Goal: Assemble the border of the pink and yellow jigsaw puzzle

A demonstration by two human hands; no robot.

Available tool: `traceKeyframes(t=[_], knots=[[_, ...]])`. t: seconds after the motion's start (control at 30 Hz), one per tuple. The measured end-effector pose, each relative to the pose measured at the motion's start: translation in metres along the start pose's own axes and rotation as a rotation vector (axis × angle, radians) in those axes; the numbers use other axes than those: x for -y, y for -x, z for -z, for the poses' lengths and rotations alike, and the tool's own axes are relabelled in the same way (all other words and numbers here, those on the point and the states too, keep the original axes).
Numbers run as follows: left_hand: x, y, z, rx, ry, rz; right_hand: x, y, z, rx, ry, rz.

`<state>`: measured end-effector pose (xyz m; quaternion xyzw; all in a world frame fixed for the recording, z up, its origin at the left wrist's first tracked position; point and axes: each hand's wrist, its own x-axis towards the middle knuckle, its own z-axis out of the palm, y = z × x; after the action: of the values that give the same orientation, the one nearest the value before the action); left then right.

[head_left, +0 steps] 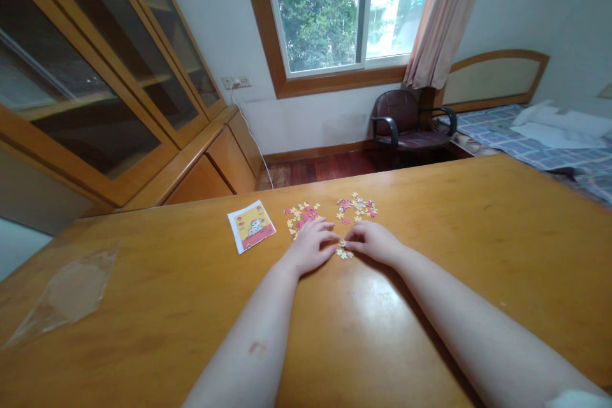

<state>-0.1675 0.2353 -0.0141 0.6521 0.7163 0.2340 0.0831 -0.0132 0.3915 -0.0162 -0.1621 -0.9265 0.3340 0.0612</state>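
My left hand rests on the table with its fingers apart and holds nothing. It partly covers a pile of pink and yellow jigsaw puzzle pieces. My right hand is closed in a pinch at a small pale puzzle piece. Just below its fingertips lies a little cluster of pale yellow pieces. A looser ring of pink, yellow and whitish pieces is spread beyond my right hand. To the left of the pieces lies a reference picture of a white cartoon animal on yellow and pink.
The wooden table carries a clear plastic bag at its left. A glass-door cabinet stands along the left wall. Beyond the table are a chair, a window and a bed.
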Motion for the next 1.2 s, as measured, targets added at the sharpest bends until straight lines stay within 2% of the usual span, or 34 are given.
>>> traceKeyframes(t=[0.23,0.47,0.6,0.8,0.97,1.07,1.2], knots=[[0.003,-0.001,-0.001,-0.039,-0.008,-0.022,-0.001,-0.001,-0.003,-0.072,0.035,-0.013],[0.0,0.001,0.0,0.012,0.001,0.005,0.0,-0.003,-0.006,-0.149,0.064,-0.114],[0.0,0.001,0.0,0.024,-0.022,0.02,-0.002,-0.003,-0.006,-0.188,0.076,-0.093],[-0.003,0.002,0.002,0.054,-0.037,0.053,0.0,0.001,-0.002,-0.066,0.067,0.084],[-0.003,0.003,0.003,0.088,-0.055,0.069,0.0,0.004,0.006,0.025,0.018,0.112],[-0.001,0.002,0.002,0.053,-0.089,0.101,-0.002,0.005,0.01,0.093,-0.007,0.161],[0.002,0.0,0.001,0.004,-0.102,0.119,-0.005,0.003,0.009,0.098,-0.062,0.126]])
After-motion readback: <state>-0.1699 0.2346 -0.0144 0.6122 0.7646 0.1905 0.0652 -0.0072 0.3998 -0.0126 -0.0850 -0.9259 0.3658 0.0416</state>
